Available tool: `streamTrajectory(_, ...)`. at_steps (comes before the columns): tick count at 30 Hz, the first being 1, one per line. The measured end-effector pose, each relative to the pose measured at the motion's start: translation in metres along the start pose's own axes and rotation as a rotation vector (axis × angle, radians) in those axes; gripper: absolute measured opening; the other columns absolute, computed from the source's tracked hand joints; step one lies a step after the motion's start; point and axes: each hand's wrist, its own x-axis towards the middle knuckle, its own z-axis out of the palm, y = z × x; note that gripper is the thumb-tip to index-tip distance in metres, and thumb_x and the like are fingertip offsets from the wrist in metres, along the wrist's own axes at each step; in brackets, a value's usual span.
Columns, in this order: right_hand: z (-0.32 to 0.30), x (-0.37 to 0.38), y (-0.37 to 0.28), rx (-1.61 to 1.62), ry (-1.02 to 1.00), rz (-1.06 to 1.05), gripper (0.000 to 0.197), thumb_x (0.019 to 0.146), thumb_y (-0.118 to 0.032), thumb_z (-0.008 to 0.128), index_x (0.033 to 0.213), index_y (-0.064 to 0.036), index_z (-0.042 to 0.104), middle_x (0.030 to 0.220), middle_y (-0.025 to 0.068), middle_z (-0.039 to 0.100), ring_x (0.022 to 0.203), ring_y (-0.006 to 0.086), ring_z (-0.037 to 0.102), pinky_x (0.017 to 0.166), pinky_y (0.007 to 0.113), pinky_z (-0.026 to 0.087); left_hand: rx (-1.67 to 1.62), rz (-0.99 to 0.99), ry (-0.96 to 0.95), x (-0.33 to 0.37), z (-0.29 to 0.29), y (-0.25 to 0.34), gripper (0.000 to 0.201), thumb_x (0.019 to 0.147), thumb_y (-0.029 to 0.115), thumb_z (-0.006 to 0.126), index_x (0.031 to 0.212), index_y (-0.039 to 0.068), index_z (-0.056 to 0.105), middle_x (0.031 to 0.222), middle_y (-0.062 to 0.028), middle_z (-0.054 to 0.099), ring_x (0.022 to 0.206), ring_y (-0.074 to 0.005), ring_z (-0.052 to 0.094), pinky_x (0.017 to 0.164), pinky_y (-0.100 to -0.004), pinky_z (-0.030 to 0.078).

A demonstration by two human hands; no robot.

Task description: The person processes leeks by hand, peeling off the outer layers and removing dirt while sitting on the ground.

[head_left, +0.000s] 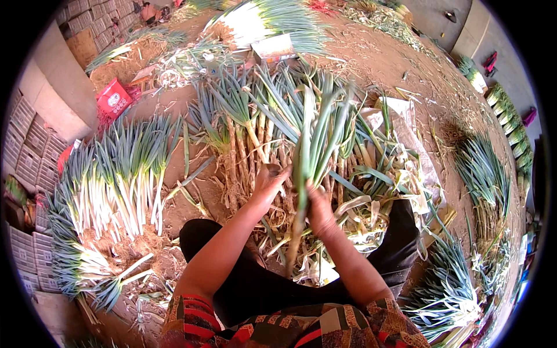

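A leek [313, 139] with long green leaves and a brown, dry-skinned stem is held upright in front of me, its lower end slanting down toward my lap. My right hand [318, 209] is closed around it where the leaves meet the stem. Just left of it is my left hand [271, 181], fingers curled in near the leaves; what they hold, if anything, is hidden. Behind both hands lies a pile of untrimmed leeks [249, 133] with earthy stems. Peeled leeks [116, 191] with white stems lie in a row to my left.
Stripped skins [360, 232] litter the ground by my right leg. A red box [113, 100] stands at the far left, and a white carton [274, 49] lies before a large leek heap [267, 23]. More bundles [487, 174] line the right; stacked crates [35, 151] stand left.
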Motion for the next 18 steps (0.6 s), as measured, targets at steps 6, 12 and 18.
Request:
streamTrajectory(6,0.014,0.016,-0.039,0.321,-0.518,0.215,0.051,0.087,-0.060,0.036,0.090,-0.0128,0.056,0.059,0.0013,0.052,0.042,0.0104,0.045,0.040,0.025,0.039,-0.020,-0.065,-0.389,-0.011,-0.004,0.014,0.064,0.076,0.049,0.064,0.116,0.001,0.049,0.083,-0.0094,0.057,0.081,-0.0214,0.054,0.079,-0.0364,0.046)
streamTrajectory(12,0.033,0.031,-0.002,0.453,-0.253,0.228,0.048,0.088,-0.056,0.038,0.101,-0.0135,0.056,0.079,0.0051,0.057,0.067,0.0165,0.054,0.054,0.032,0.045,-0.331,-0.149,-0.188,-0.018,-0.008,0.025,0.037,0.081,0.035,0.058,0.104,0.006,0.058,0.088,-0.0086,0.059,0.072,-0.0099,0.058,0.042,-0.0256,0.046)
streamTrajectory(18,0.037,0.004,0.017,-0.063,-0.044,-0.116,0.072,0.083,-0.044,0.058,0.131,0.0028,0.033,0.119,0.0183,0.050,0.107,0.0256,0.048,0.096,0.034,0.035,-0.359,0.176,0.051,-0.017,-0.007,0.019,0.057,0.074,0.036,0.071,0.115,0.001,0.051,0.116,-0.0125,0.053,0.114,-0.0237,0.044,0.102,-0.0430,0.025)
